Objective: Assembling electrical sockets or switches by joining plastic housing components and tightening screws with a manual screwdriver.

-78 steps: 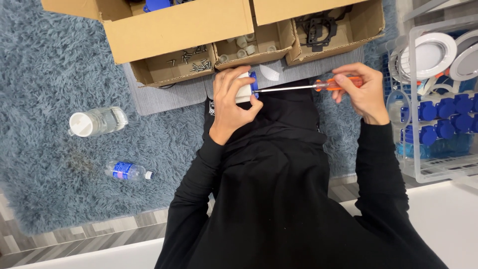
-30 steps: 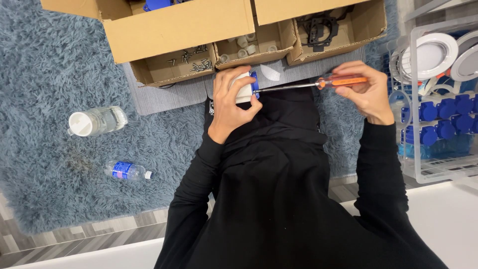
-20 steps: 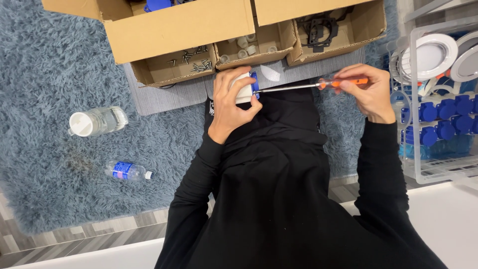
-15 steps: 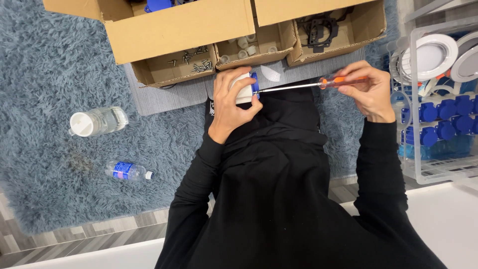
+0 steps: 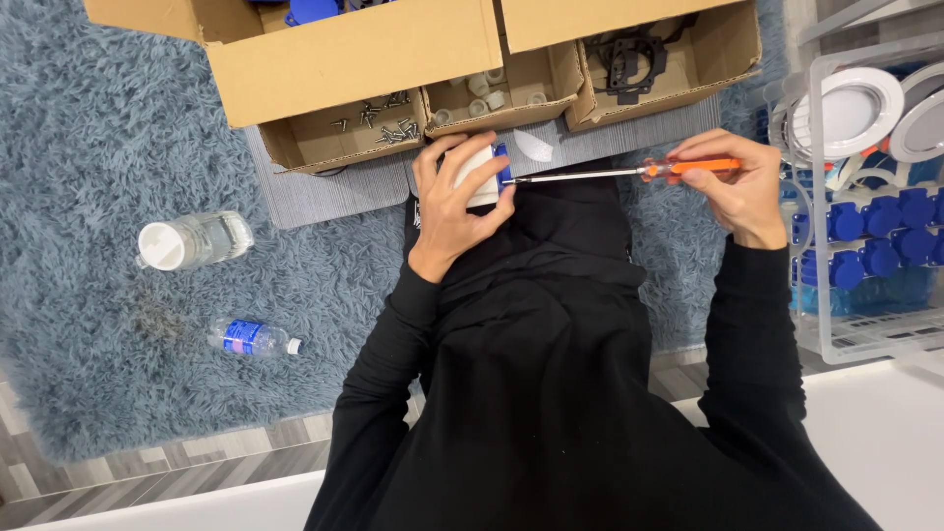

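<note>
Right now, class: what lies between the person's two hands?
In the head view, the screwdriver's metal shaft spans from the right hand to the white part in the left hand.

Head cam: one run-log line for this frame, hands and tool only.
left hand: grips white part | right hand: holds orange-handled screwdriver | tip: at part's blue edge | nearby: screws in cardboard box

I sit on a shaggy blue-grey rug. A grey mat lies flat on the rug, just under the cardboard boxes at its far edge. Behind the rug, striped wood-look flooring shows, and nearer than that a white surface. Light is even and soft.
</note>
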